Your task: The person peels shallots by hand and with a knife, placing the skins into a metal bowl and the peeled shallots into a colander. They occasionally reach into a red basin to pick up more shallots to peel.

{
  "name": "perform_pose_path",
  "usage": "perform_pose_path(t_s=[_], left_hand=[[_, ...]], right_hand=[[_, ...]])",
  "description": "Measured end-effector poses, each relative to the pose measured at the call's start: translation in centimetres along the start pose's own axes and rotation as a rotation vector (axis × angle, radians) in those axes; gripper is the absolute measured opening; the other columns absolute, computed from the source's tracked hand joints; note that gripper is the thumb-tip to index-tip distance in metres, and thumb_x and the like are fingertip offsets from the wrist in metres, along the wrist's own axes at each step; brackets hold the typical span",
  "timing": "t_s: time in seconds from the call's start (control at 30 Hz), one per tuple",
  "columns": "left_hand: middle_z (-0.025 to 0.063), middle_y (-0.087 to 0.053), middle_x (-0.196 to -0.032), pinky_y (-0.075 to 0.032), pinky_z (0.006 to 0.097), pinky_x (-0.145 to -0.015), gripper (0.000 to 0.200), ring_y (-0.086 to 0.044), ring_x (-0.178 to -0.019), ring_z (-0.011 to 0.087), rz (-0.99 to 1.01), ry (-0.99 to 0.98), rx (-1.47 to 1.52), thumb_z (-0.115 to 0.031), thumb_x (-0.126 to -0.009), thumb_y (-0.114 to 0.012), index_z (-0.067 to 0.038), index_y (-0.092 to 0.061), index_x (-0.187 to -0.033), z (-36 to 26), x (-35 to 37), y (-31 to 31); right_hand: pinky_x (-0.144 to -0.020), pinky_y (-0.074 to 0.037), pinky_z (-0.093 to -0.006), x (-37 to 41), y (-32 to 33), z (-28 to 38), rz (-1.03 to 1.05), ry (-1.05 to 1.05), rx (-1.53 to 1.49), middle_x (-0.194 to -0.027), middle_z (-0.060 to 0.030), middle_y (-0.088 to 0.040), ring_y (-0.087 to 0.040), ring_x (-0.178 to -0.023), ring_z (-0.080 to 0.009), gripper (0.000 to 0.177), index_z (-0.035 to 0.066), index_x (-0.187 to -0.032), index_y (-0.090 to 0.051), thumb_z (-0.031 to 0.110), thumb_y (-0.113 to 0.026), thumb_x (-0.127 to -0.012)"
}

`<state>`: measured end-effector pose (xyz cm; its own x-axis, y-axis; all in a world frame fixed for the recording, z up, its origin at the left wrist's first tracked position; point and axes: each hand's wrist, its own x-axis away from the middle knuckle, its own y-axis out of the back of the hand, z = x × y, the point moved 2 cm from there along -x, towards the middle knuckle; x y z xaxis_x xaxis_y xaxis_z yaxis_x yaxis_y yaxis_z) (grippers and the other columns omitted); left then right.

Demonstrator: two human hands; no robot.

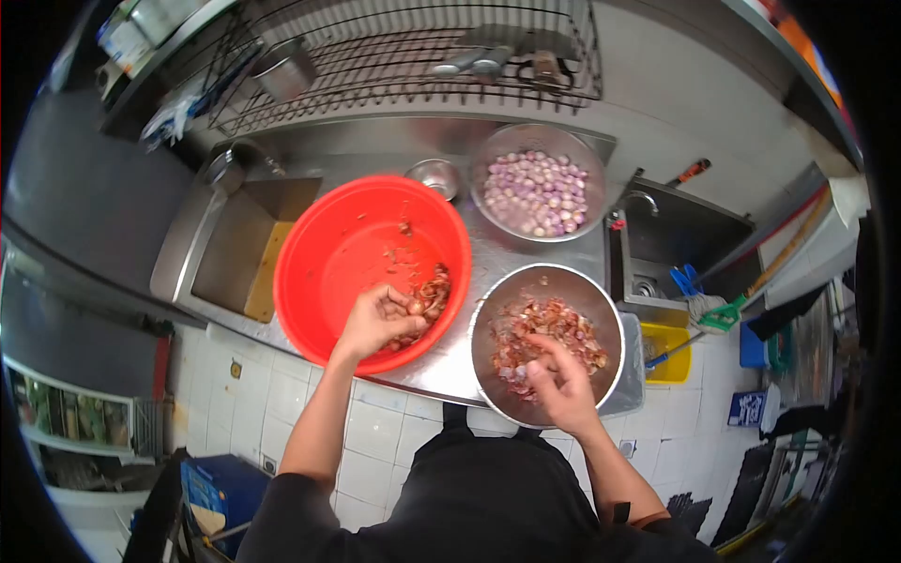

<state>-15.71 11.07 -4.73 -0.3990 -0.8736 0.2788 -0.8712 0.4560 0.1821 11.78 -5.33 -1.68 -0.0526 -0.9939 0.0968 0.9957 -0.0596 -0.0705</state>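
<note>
My left hand is over the right part of a large red basin, its fingers closed on a small brownish shallot. Below it, unpeeled shallots are heaped against the basin's right wall, with scraps of skin on the bottom. Above a steel bowl hovers my right hand, thumb and index finger apart and nothing visible between them. Reddish shallot skins fill the bottom of this bowl. Behind it, another steel bowl holds many peeled, pale purple shallots.
A small metal bowl stands behind the basin on the steel counter. Sinks lie at the left and right. Overhead, a wire rack holds knives and a metal cup. A yellow bucket is on the floor.
</note>
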Motion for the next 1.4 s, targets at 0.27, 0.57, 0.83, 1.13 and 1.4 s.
perform_pose_path(t_s=[0.27,0.57,0.83,1.13,1.4], left_hand=[[0.0143,-0.063,-0.107,-0.058,0.0316,-0.082,0.038,-0.066,-0.094,0.0180,0.307,-0.355,0.573,0.014,-0.073,-0.076,0.001,-0.056,-0.102,-6.2,2.7,-12.8],[0.0153,-0.065,-0.110,-0.057,0.0315,-0.086,0.035,-0.067,-0.102,0.0207,0.199,-0.414,0.621,0.013,-0.082,-0.069,0.006,-0.058,-0.114,-7.7,3.1,-17.2],[0.0158,-0.063,-0.109,-0.056,0.0304,-0.088,0.023,-0.065,-0.102,0.0193,0.110,-0.579,0.477,0.018,-0.084,-0.064,0.006,-0.057,-0.103,-9.4,4.8,-19.3],[0.0134,-0.064,-0.109,-0.057,0.0307,-0.084,0.034,-0.066,-0.097,0.0185,0.287,-0.300,0.941,0.012,-0.087,-0.063,0.003,-0.057,-0.119,-7.5,2.8,-19.8],[0.0127,-0.065,-0.112,-0.054,0.0313,-0.090,0.037,-0.065,-0.101,0.0197,0.308,-0.351,0.883,0.004,-0.092,-0.061,0.000,-0.054,-0.129,-6.1,1.9,-19.6]], right_hand=[[-0.104,-0.041,-0.0325,0.5,1.1,3.3,0.099,0.267,0.144,-0.136,-0.0167,-0.058,-0.056,-0.123,-0.0205,0.046,-0.002,-0.140,-0.048,0.012,-0.057,-0.098],[-0.101,-0.046,-0.0342,2.3,4.3,4.5,-0.078,0.472,0.335,-0.129,-0.0202,-0.062,-0.061,-0.119,-0.0254,0.039,-0.006,-0.132,-0.055,0.005,-0.058,-0.095],[-0.084,-0.053,-0.0297,2.5,4.8,4.6,-0.172,0.487,0.257,-0.110,-0.0171,-0.071,-0.069,-0.098,-0.0202,0.033,-0.004,-0.124,-0.062,0.002,-0.062,-0.092],[-0.063,-0.046,-0.0207,1.8,4.1,2.8,-0.177,0.201,-0.323,-0.082,0.0005,-0.064,-0.055,-0.070,-0.0045,0.029,-0.003,-0.125,-0.063,0.011,-0.058,-0.100],[-0.056,-0.041,-0.0186,1.5,4.1,2.2,-0.292,0.178,-0.219,-0.072,0.0025,-0.058,-0.049,-0.062,-0.0023,0.031,-0.004,-0.125,-0.063,0.015,-0.058,-0.101]])
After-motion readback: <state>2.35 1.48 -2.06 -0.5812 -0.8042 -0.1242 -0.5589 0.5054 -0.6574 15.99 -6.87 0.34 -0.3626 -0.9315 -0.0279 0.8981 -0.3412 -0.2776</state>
